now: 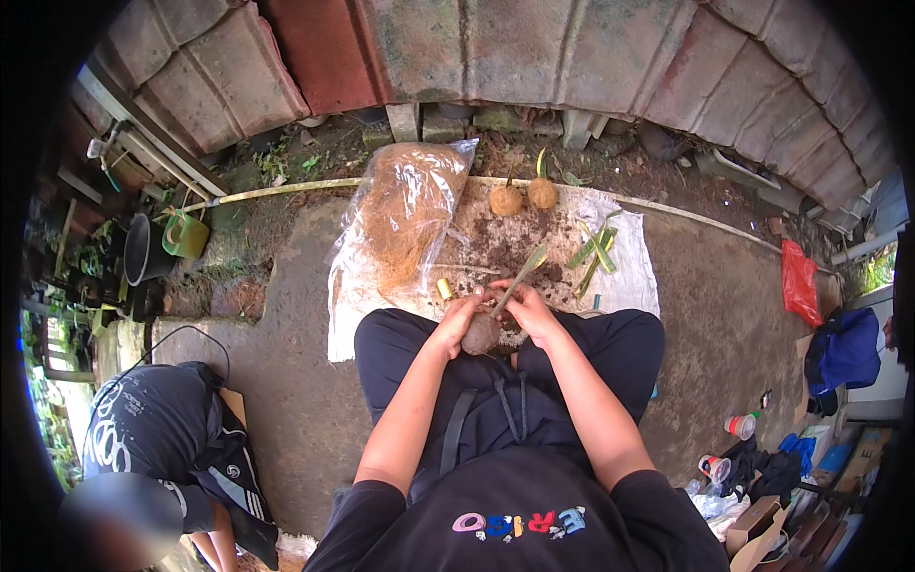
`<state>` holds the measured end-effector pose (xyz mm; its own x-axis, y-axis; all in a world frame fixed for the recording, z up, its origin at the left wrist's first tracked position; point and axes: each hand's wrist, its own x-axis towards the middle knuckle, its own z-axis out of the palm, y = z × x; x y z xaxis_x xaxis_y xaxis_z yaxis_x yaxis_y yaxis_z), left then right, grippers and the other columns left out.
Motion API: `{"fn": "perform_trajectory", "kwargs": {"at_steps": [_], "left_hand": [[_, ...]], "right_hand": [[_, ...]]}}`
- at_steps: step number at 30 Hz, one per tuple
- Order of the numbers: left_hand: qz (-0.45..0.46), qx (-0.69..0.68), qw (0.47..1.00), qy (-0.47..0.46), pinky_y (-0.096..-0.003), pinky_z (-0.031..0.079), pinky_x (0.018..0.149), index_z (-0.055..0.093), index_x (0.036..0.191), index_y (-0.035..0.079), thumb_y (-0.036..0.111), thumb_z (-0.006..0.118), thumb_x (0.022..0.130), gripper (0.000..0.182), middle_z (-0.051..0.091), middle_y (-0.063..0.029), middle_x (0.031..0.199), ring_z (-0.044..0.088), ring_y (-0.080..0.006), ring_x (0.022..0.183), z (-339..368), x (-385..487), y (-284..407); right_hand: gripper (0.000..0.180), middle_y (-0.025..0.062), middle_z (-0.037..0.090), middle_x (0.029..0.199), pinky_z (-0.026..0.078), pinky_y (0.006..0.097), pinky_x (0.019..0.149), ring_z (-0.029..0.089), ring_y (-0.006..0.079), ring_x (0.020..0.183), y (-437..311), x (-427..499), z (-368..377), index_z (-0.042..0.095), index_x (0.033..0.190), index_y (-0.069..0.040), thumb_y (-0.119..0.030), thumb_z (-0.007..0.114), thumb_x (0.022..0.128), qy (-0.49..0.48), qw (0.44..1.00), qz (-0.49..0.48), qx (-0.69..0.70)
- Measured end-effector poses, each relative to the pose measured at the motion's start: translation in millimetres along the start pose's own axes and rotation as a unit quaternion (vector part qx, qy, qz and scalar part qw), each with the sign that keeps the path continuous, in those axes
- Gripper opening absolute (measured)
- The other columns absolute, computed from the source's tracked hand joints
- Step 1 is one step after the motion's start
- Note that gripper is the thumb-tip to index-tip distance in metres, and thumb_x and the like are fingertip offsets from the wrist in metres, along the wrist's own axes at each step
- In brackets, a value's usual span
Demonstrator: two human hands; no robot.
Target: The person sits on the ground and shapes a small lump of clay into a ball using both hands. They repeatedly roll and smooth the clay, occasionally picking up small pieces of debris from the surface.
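A ball of dark soil (480, 334) with a long green leaf (527, 270) rising from it sits above my lap. My left hand (460, 323) is closed around its left side, while the fingers of my right hand (520, 306) pinch the leaf near its base. A yellow thread spool (444, 289) lies just left of my hands. Beyond, on a white woven sack (636, 268), are loose soil (504, 257), cut variegated leaves (597, 250) and a clear plastic bag of brown fibre (407, 207). Two fibre-wrapped balls with leaves (506, 200) (542, 193) stand at the sack's far edge.
A co-worker (150, 422) bends over at lower left. A pale pipe (286, 189) runs beyond the sack, below overhanging roof tiles (515, 50). Buckets (146, 250) stand at left; a red plastic bag (799, 282), plastic cups (740, 427) and a cardboard box (754, 525) are at right.
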<state>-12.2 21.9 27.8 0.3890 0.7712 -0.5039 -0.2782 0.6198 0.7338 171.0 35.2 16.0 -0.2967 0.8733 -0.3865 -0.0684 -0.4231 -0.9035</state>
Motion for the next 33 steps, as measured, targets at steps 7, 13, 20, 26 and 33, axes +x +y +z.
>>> {"fn": "perform_trajectory", "kwargs": {"at_steps": [7, 13, 20, 26, 33], "left_hand": [[-0.022, -0.080, 0.996, -0.019, -0.0354, 0.056, 0.081, 0.054, 0.134, 0.007, 0.049, 0.043, 0.102, 0.054, 0.066, -0.0122, 0.101, 0.067, -0.0231, 0.091, -3, 2, -1], [-0.031, -0.150, 0.987, 0.057, -0.0393, 0.055, 0.084, 0.057, 0.124, 0.007, 0.047, 0.038, 0.102, 0.049, 0.067, -0.0118, 0.103, 0.068, -0.0262, 0.093, 0, 1, 6], [0.003, -0.164, 0.986, 0.037, -0.0445, 0.055, 0.084, 0.049, 0.131, 0.011, 0.055, 0.043, 0.096, 0.056, 0.064, -0.0084, 0.111, 0.066, -0.0260, 0.102, -11, 10, -8], [-0.008, -0.175, 0.977, 0.120, -0.0373, 0.053, 0.088, 0.056, 0.121, 0.009, 0.044, 0.042, 0.100, 0.043, 0.062, -0.0076, 0.114, 0.063, -0.0211, 0.103, -3, -1, 4], [0.049, -0.222, 0.966, 0.122, -0.0386, 0.052, 0.087, 0.057, 0.117, 0.011, 0.047, 0.043, 0.099, 0.043, 0.062, -0.0071, 0.115, 0.061, -0.0213, 0.103, -5, -6, -2]], "right_hand": [[0.018, 0.0037, 0.069, 0.094, 0.051, 0.0255, 0.064, 0.063, 0.0085, 0.072, 8, 1, -16, 0.063, 0.115, -0.005, -0.014, 0.055, 0.101, 0.160, 0.984, -0.076, -0.004], [0.019, -0.0020, 0.057, 0.079, 0.046, 0.0235, 0.058, 0.054, 0.0073, 0.063, 4, -20, -15, 0.064, 0.115, -0.008, -0.013, 0.053, 0.101, 0.186, 0.980, -0.063, -0.029], [0.032, 0.0086, 0.069, 0.096, 0.053, 0.0291, 0.075, 0.068, 0.0174, 0.083, -24, -31, 15, 0.064, 0.127, -0.013, -0.012, 0.051, 0.098, 0.098, 0.954, -0.137, -0.247], [0.047, 0.0186, 0.061, 0.129, 0.048, 0.0427, 0.097, 0.059, 0.0371, 0.116, -45, -40, 48, 0.049, 0.143, -0.017, -0.032, 0.052, 0.098, 0.037, 0.878, -0.142, -0.455], [0.045, 0.0185, 0.061, 0.129, 0.048, 0.0425, 0.097, 0.060, 0.0371, 0.116, -58, -46, 65, 0.054, 0.138, -0.012, -0.032, 0.051, 0.099, 0.038, 0.869, -0.134, -0.475]]}}
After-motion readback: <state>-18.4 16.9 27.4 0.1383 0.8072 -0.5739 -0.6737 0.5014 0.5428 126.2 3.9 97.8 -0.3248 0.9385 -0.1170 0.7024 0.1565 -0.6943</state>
